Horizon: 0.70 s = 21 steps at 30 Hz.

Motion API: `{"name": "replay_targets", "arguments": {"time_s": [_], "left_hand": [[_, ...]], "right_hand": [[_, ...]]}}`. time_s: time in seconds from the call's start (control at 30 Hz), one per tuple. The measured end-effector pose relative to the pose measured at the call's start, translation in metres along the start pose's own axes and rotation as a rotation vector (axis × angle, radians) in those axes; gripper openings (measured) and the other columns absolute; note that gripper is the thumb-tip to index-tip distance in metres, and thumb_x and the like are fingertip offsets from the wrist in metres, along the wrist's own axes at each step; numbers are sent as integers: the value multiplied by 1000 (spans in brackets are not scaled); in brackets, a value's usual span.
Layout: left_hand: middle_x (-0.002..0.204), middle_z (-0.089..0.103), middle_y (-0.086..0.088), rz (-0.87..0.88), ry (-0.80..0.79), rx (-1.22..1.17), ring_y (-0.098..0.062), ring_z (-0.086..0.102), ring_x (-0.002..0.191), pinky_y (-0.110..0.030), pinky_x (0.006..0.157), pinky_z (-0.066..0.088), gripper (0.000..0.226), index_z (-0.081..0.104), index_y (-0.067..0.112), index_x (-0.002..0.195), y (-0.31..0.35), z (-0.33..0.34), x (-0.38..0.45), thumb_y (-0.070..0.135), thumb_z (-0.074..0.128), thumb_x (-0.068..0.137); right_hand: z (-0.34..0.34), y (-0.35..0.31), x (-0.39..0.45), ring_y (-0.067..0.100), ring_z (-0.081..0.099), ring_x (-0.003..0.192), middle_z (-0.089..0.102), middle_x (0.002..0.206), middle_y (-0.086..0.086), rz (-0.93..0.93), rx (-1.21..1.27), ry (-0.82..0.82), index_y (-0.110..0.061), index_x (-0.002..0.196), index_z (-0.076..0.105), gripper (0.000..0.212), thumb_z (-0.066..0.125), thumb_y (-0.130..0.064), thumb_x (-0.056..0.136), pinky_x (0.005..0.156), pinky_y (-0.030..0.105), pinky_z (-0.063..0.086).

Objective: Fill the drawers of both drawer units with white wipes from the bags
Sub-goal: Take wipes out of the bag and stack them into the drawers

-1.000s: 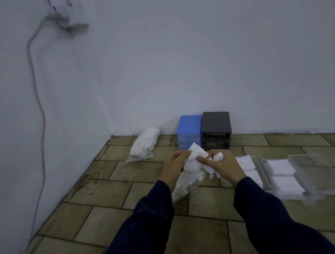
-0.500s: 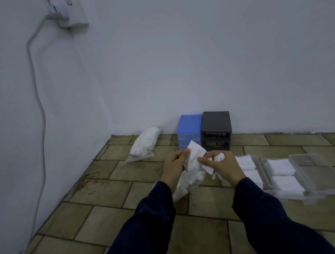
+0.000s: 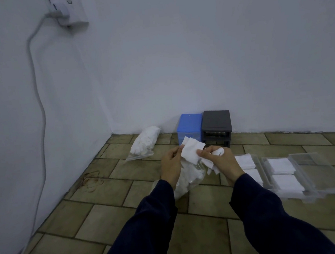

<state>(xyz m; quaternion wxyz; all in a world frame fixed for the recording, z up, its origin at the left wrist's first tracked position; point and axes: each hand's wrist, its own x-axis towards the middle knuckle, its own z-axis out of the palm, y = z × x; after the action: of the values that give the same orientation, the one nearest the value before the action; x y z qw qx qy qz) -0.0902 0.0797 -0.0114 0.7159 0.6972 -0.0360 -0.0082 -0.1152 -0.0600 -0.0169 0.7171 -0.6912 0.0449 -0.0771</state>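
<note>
Both hands are raised over the tiled floor. My left hand (image 3: 171, 164) and my right hand (image 3: 219, 160) pinch the two sides of a white wipe (image 3: 192, 151) spread between them. More crumpled wipes (image 3: 218, 152) are gripped in my right hand. A clear bag of wipes (image 3: 187, 180) hangs below my left hand. A second full bag (image 3: 145, 142) lies by the wall. The blue drawer unit (image 3: 189, 128) and the dark grey drawer unit (image 3: 216, 127) stand against the wall. Clear drawers lie on the floor at the right, two with wipes (image 3: 281, 166) in them and one (image 3: 320, 174) without.
Two white walls meet in a corner at the left. A grey cable (image 3: 38, 97) runs down the left wall from a socket (image 3: 67, 8).
The wipe between my hands has been pulled up and spread wider. The bag under my left hand has shifted slightly.
</note>
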Motion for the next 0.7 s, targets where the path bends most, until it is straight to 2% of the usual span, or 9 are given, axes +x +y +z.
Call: {"name": "replay_targets", "arguments": {"time_s": [0.07,0.17,0.23,0.3,0.37,0.47,0.6,0.7], "left_hand": [[85,63,1,3,-23,5,-11,58,80,-13,64,49,23,64,4,104,0,1,1,19,48,97],[81,62,1,25,-61,-2,-9,57,75,-12,61,49,19,63,9,93,1,1,-1,18,46,97],[77,61,4,26,-77,-13,-5,55,71,-7,56,46,21,61,13,84,2,1,-3,16,46,97],[75,60,6,28,-75,-20,-4,54,70,-8,57,46,25,60,18,76,1,1,-4,15,46,97],[71,62,7,1,-72,-60,-4,58,67,-13,61,49,25,60,20,75,2,2,-4,21,48,97],[63,68,8,-10,-135,-60,0,63,59,-14,57,50,30,66,15,75,3,2,-3,32,51,94],[57,66,13,58,-136,14,5,61,55,-11,53,47,11,66,13,77,3,4,-3,19,64,87],[52,63,13,72,-102,8,6,58,51,-10,50,45,13,65,10,74,2,3,-2,12,64,87]], "right_hand": [[2,1,2,19,59,64,64,71,11,11,-39,19,-8,64,60,20,71,-14,80,58,26,49],[4,1,3,20,59,68,65,71,11,13,-50,38,-7,65,61,19,73,-14,79,61,28,49],[4,1,2,19,59,67,64,70,9,12,-47,46,-8,65,61,19,73,-13,79,58,26,49],[4,1,2,16,58,64,64,68,7,4,-73,54,-9,65,61,19,72,-14,79,51,20,47],[3,1,1,15,58,62,65,69,7,-9,-123,63,-11,65,62,18,72,-14,79,46,16,44],[3,2,2,17,60,64,66,71,7,-32,-143,75,-12,65,62,17,73,-15,78,47,17,45],[2,0,2,13,60,60,67,70,8,-44,-151,62,-11,66,62,19,74,-22,77,49,19,44],[1,1,2,15,61,62,68,74,9,-45,-165,77,-10,71,65,15,76,-20,76,47,18,44]]}}
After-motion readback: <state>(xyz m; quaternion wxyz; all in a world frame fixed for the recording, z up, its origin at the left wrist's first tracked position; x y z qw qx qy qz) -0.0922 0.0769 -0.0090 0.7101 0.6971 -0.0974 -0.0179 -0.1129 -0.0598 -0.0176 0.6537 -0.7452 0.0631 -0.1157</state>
